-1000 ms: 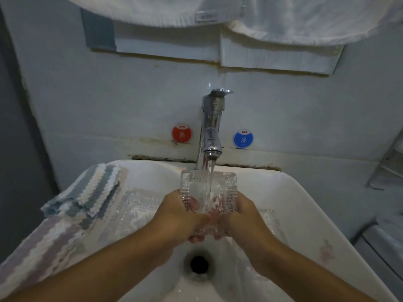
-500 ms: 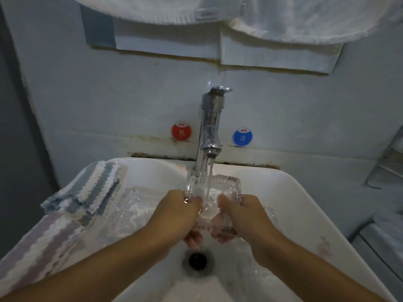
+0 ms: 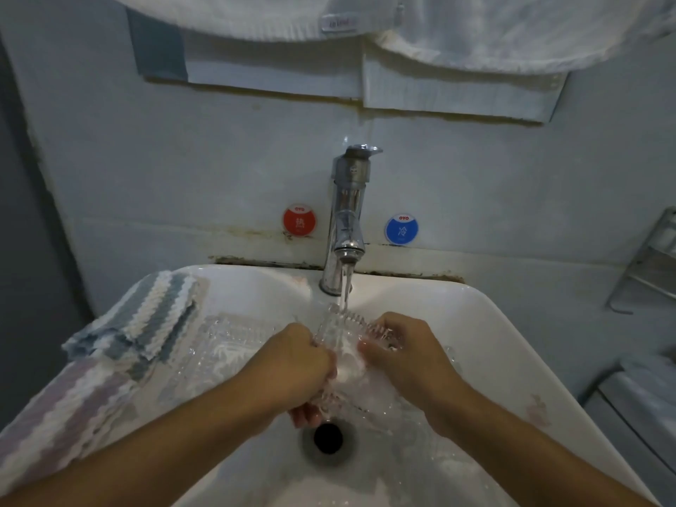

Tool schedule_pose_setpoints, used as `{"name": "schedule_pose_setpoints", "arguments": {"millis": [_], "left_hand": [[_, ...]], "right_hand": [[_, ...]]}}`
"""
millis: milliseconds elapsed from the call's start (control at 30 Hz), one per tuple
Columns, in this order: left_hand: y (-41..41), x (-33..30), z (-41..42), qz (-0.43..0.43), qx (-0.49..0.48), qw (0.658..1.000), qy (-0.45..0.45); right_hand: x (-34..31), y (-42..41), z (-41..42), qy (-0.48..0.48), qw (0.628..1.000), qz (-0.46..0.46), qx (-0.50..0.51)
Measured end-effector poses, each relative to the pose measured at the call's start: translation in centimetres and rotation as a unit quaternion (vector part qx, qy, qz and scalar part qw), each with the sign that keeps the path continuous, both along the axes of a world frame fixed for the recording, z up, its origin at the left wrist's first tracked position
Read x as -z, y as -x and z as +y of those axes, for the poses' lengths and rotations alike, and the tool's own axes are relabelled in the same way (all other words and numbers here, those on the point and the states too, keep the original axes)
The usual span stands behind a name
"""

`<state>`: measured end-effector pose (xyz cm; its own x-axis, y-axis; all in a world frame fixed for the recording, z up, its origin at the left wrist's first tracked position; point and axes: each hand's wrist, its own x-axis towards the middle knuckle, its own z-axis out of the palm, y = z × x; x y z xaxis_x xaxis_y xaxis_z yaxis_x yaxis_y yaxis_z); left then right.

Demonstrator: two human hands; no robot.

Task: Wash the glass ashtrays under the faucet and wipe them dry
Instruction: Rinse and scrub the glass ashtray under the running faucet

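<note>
A clear ribbed glass ashtray (image 3: 347, 345) is held low over the white sink (image 3: 486, 345), tilted, under the running stream from the chrome faucet (image 3: 349, 217). My left hand (image 3: 296, 364) grips its left side and my right hand (image 3: 406, 349) grips its right side. Water splashes over it and blurs its outline. A second glass ashtray (image 3: 226, 342) lies on the sink's left ledge, beside a striped blue and white cloth (image 3: 146, 320).
The drain hole (image 3: 328, 438) is just below my hands. A striped pink cloth (image 3: 62, 415) drapes over the sink's left rim. White towels (image 3: 475, 27) hang above. Red (image 3: 299, 221) and blue (image 3: 401, 229) stickers flank the faucet. A metal rack (image 3: 654, 265) is at right.
Both hands have lowered the ashtray from upright under the spout to a flatter tilt deeper in the basin. The water keeps running.
</note>
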<state>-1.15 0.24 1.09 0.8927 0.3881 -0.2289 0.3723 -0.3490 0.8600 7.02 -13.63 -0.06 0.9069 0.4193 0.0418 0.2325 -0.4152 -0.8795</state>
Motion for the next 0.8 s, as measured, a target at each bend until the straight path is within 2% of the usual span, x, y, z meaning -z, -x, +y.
{"name": "schedule_pose_setpoints", "arguments": {"millis": [200,300,433,533,667,800], "left_hand": [[-0.2,0.2,0.6,-0.002,-0.009,0.999,-0.033],[-0.2,0.5,0.5,0.018,-0.004,0.999,-0.044],[-0.2,0.6,0.4,0.031,-0.006,0.999,-0.023],[-0.3,0.6,0.5,-0.003,-0.035,0.999,-0.001],[-0.7,0.8,1.0,-0.054,-0.011,0.998,-0.032],[-0.3,0.5,1.2,-0.022,0.025,0.996,-0.078]], "right_hand": [[-0.5,0.4,0.1,0.084,0.994,-0.003,-0.069],[-0.4,0.7,0.3,0.117,0.991,-0.031,-0.055],[-0.5,0.3,0.1,0.082,0.994,-0.063,-0.037],[-0.4,0.0,0.0,0.118,0.986,-0.107,-0.052],[-0.7,-0.1,-0.1,0.118,0.985,-0.102,-0.071],[-0.9,0.2,0.0,0.131,0.974,-0.148,-0.114]]}}
